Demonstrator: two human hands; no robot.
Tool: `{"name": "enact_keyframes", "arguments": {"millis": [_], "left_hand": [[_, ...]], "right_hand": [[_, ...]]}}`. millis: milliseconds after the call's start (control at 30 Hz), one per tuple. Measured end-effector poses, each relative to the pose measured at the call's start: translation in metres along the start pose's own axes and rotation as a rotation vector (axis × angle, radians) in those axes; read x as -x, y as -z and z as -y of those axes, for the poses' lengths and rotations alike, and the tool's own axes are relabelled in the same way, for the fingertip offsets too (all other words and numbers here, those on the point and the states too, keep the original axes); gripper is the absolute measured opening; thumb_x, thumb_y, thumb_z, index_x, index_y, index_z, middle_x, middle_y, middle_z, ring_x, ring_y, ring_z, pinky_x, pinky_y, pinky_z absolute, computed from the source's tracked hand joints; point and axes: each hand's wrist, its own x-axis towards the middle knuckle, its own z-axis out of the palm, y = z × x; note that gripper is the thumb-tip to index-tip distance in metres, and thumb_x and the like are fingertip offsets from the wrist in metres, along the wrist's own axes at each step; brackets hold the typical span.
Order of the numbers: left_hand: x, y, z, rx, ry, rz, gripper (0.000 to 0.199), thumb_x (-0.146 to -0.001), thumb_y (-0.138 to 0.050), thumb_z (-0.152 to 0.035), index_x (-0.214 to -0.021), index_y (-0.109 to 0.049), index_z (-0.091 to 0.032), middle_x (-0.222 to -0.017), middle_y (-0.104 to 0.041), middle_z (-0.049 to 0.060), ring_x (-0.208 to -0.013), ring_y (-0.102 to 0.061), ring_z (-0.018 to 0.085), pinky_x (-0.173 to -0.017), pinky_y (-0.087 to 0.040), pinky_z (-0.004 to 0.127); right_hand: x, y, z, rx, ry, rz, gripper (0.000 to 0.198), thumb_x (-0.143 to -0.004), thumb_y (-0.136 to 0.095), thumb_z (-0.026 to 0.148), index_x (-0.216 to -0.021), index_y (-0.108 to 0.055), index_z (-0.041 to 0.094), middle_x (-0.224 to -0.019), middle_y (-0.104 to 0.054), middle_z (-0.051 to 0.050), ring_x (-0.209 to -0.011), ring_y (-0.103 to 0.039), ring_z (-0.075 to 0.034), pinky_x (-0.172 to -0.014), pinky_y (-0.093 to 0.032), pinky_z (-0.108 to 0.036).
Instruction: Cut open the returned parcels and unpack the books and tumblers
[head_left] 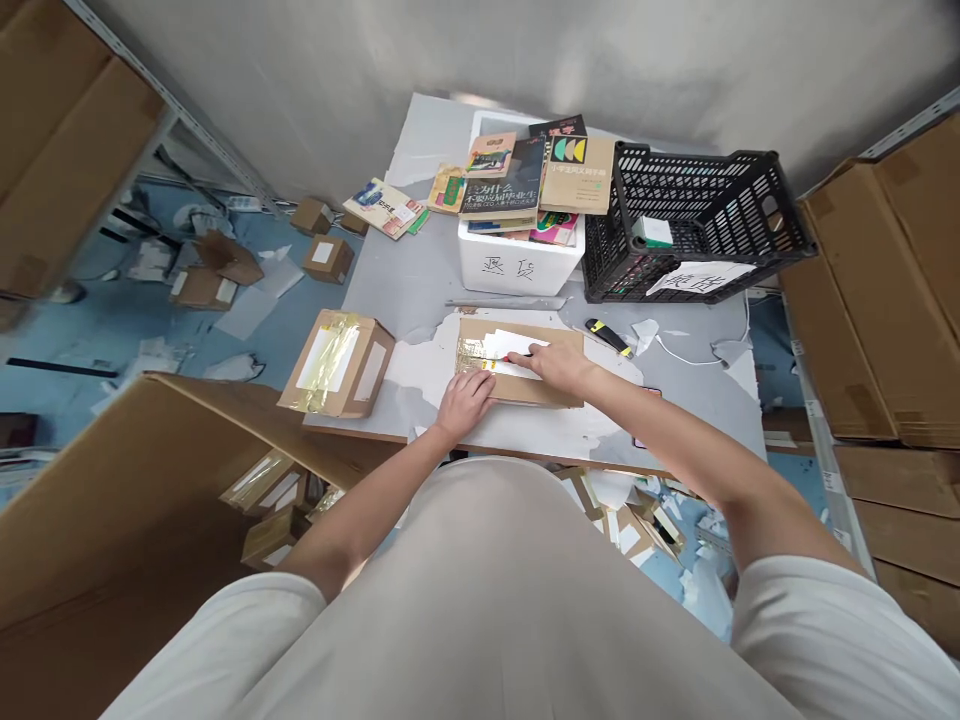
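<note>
Just beyond labelled carton (525,388), “退货” box (510,262)

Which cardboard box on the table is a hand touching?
The middle box, with the left hand resting on it; no hand touches the left box.

The shirt (510,590) I see is plain and pale grey, smooth across the front; its short, loose sleeves (802,620) look whiter, softly creased. Below them, arms (667,430) and hands (466,402) are bare.

Grey table (375,285): middle carton (536,390), left carton (371,370), white bin (517,281), black crate (626,265), books (384,208), cutter (609,338).
</note>
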Motion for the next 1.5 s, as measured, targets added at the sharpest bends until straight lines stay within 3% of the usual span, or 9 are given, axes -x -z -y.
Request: {"name": "enact_keyframes", "arguments": {"millis": [233,467,567,667,767,867,1033,1300,1500], "left_hand": [[-0.001,-0.001,0.000,0.040,0.042,0.028,0.036,-0.093,-0.047,-0.037,-0.121,-0.061,-0.018,-0.123,-0.063,0.014,-0.122,-0.053,0.029,-0.102,-0.039,0.045],[-0.003,0.002,-0.002,0.056,0.060,0.052,0.037,-0.093,-0.046,-0.038,-0.121,-0.062,-0.018,-0.123,-0.062,0.014,-0.122,-0.051,0.030,-0.102,-0.038,0.045],[-0.004,0.010,-0.005,0.052,0.062,0.065,0.037,-0.092,-0.046,-0.036,-0.121,-0.061,-0.019,-0.124,-0.061,0.014,-0.121,-0.051,0.030,-0.101,-0.038,0.044],[-0.010,0.020,-0.006,0.038,0.046,0.101,0.042,-0.087,-0.052,-0.042,-0.122,-0.059,-0.020,-0.122,-0.061,0.014,-0.116,-0.053,0.030,-0.100,-0.037,0.045],[-0.023,0.028,-0.002,0.015,0.036,0.118,0.069,-0.073,-0.062,-0.062,-0.126,-0.057,-0.017,-0.127,-0.056,0.017,-0.120,-0.049,0.034,-0.104,-0.032,0.048],[-0.036,0.031,0.002,-0.043,0.115,0.121,0.101,-0.059,-0.065,-0.075,-0.137,-0.047,-0.014,-0.144,-0.040,0.023,-0.136,-0.031,0.042,-0.110,-0.022,0.056],[-0.042,0.027,0.004,-0.051,0.216,0.199,0.114,-0.060,-0.062,-0.079,-0.148,-0.029,-0.014,-0.156,-0.019,0.024,-0.144,-0.011,0.044,-0.108,-0.018,0.065],[-0.042,0.014,0.014,0.081,0.188,0.085,0.120,-0.049,-0.069,-0.079,-0.142,-0.037,-0.010,-0.152,-0.025,0.026,-0.144,-0.011,0.045,-0.110,-0.025,0.058],[-0.043,0.011,0.017,0.128,0.152,0.095,0.123,-0.046,-0.073,-0.077,-0.142,-0.036,-0.011,-0.153,-0.022,0.027,-0.143,-0.009,0.047,-0.110,-0.024,0.060]], "right_hand": [[0.082,-0.037,-0.060,0.049,-0.253,0.116,0.067,-0.089,-0.031,0.003,-0.147,-0.032,0.037,-0.115,-0.063,-0.014,-0.087,-0.068,-0.025,-0.069,-0.044,-0.033],[0.132,-0.070,-0.088,-0.027,-0.309,0.002,0.070,-0.087,-0.035,0.003,-0.147,-0.033,0.039,-0.108,-0.065,-0.011,-0.084,-0.067,-0.024,-0.067,-0.044,-0.031],[0.153,-0.094,-0.094,-0.266,-0.381,-0.164,0.066,-0.088,-0.041,0.011,-0.149,-0.032,0.034,-0.109,-0.066,-0.009,-0.090,-0.066,-0.024,-0.070,-0.047,-0.031],[0.153,-0.121,-0.080,-0.662,-0.433,-0.356,0.062,-0.089,-0.044,0.021,-0.150,-0.031,0.022,-0.107,-0.068,-0.009,-0.087,-0.066,-0.021,-0.072,-0.051,-0.030],[0.130,-0.140,-0.052,-1.069,-0.512,-0.390,0.064,-0.090,-0.043,0.027,-0.152,-0.026,0.020,-0.085,-0.068,-0.003,-0.061,-0.064,-0.015,-0.058,-0.051,-0.026],[0.108,-0.146,-0.031,-1.238,-0.573,-0.433,0.064,-0.091,-0.043,0.031,-0.151,-0.027,0.020,-0.069,-0.063,0.001,-0.052,-0.059,-0.012,-0.052,-0.049,-0.024],[0.101,-0.136,-0.024,-1.183,-0.609,-0.417,0.063,-0.091,-0.042,0.031,-0.151,-0.029,0.020,-0.063,-0.062,0.002,-0.049,-0.057,-0.012,-0.051,-0.047,-0.022],[0.108,-0.102,-0.037,-0.751,-0.525,-0.248,0.058,-0.089,-0.040,0.021,-0.147,-0.038,0.018,-0.070,-0.070,-0.004,-0.057,-0.063,-0.018,-0.061,-0.044,-0.026],[0.112,-0.077,-0.030,-0.525,-0.503,-0.109,0.052,-0.088,-0.038,0.016,-0.139,-0.044,0.014,-0.085,-0.073,-0.011,-0.074,-0.067,-0.025,-0.064,-0.041,-0.029]]}}
